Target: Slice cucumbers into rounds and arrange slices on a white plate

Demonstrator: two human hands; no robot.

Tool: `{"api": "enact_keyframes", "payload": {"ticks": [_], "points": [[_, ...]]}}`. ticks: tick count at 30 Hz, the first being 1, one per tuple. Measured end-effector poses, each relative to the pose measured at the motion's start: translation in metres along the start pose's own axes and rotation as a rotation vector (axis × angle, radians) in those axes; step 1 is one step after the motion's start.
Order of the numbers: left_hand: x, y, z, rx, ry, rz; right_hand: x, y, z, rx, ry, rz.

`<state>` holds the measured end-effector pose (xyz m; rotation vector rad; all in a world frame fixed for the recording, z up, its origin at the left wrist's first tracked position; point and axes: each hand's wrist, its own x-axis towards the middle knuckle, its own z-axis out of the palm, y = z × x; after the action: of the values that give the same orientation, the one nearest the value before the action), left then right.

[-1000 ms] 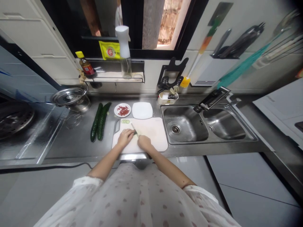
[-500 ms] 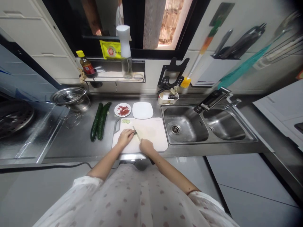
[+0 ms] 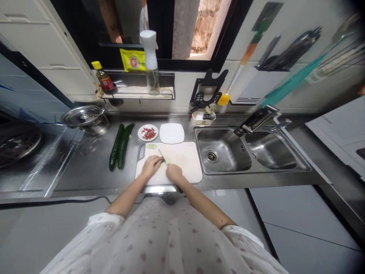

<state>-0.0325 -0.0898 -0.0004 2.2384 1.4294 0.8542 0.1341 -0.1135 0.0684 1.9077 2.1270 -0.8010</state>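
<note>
On a white cutting board, my right hand grips a knife whose pale blade points away and to the left. My left hand is closed, its fingertips pressed on a small dark green piece, seemingly cucumber, right beside the blade and mostly hidden by the fingers. A few pale cucumber slices lie at the board's upper left. Two whole cucumbers rest on the counter left of the board. Behind it stand a plate of chopped red pieces and a white square plate.
A double steel sink with a black faucet adjoins the board's right side. Far left sits a lidded steel pot. A wall shelf holds a sauce bottle and a spray bottle.
My right hand and the knife have shifted slightly to the left and away from me, closer to my left fingertips. My left hand stays in place.
</note>
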Motion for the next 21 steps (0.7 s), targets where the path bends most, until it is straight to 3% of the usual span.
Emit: {"api": "enact_keyframes", "payload": {"ticks": [12,21], "points": [[0.001,0.0,0.0,-0.003,-0.001,-0.001,-0.021,0.006,0.0,-0.045,-0.039,0.017],[0.0,0.0,-0.001,-0.009,-0.013,-0.007,-0.004,0.0,-0.001,-0.027,-0.016,0.018]]}}
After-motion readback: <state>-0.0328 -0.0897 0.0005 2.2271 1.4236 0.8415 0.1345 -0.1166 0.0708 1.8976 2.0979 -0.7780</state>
